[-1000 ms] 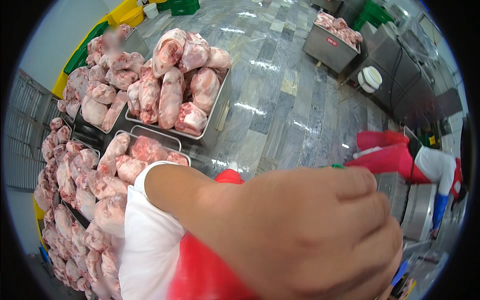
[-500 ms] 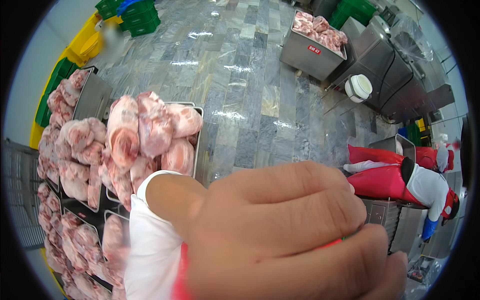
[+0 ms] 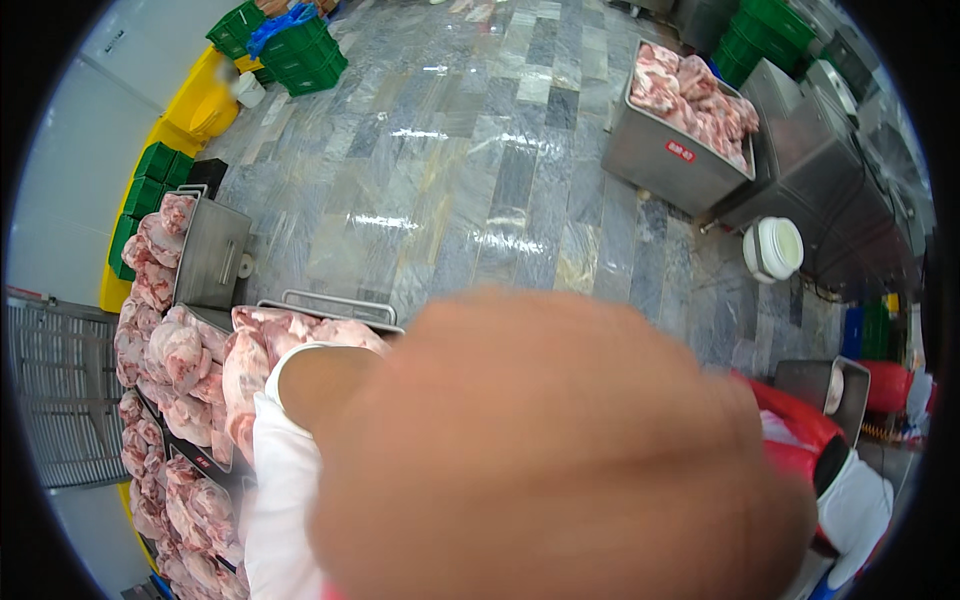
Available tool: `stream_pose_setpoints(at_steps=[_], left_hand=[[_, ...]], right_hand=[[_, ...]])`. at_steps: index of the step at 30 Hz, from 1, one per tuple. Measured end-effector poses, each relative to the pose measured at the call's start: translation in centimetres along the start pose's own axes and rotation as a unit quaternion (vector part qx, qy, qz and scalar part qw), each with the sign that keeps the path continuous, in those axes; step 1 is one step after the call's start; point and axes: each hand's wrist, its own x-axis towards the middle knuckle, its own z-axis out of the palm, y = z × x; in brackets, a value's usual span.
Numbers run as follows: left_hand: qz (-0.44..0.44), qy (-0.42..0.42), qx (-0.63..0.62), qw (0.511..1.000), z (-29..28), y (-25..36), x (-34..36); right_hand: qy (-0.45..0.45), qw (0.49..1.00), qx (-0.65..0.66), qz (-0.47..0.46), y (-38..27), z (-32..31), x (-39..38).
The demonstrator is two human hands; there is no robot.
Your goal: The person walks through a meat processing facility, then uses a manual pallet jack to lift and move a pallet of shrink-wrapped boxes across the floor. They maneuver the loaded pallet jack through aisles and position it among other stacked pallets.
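Note:
My left hand (image 3: 560, 450) fills the lower middle, very close to the camera and smeared, so its fingers and anything they hold cannot be made out. A white sleeve (image 3: 280, 500) runs down from the wrist. Behind it, steel bins of raw meat pieces (image 3: 182, 355) crowd the left side, the pale pink cuts heaped above their rims. My right hand is out of view.
Green crates (image 3: 298, 60) and yellow containers (image 3: 212, 112) line the upper left of the tiled floor (image 3: 470, 160). A steel bin of meat (image 3: 665, 155), a white bucket (image 3: 772, 247) and steel machinery stand right. A co-worker in red and white (image 3: 850, 510) is at lower right.
The view has shifted, bringing more floor and the upper crates into sight, while the co-worker sits lower in it. My left hand has risen slightly and become more blurred.

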Motion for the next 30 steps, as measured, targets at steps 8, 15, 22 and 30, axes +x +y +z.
stream_pose_setpoints(at_steps=[8,15,22,30], left_hand=[[-0.351,-0.106,-0.052,0.929,-9.3,-11.4,7.6],[-0.26,-0.507,-0.005,0.822,-23.6,-23.5,19.8],[-0.03,0.016,0.035,0.999,-36.4,-40.0,22.0],[-0.176,0.163,0.221,0.945,-47.3,-63.7,28.1]], right_hand=[[0.22,0.881,0.383,-0.17,-25.5,-41.2,20.5],[0.253,0.936,0.199,-0.145,-26.5,-45.9,28.6],[0.061,0.973,0.218,0.05,-26.9,-42.8,28.4],[-0.003,0.935,0.315,0.164,-33.8,-45.4,33.4]])
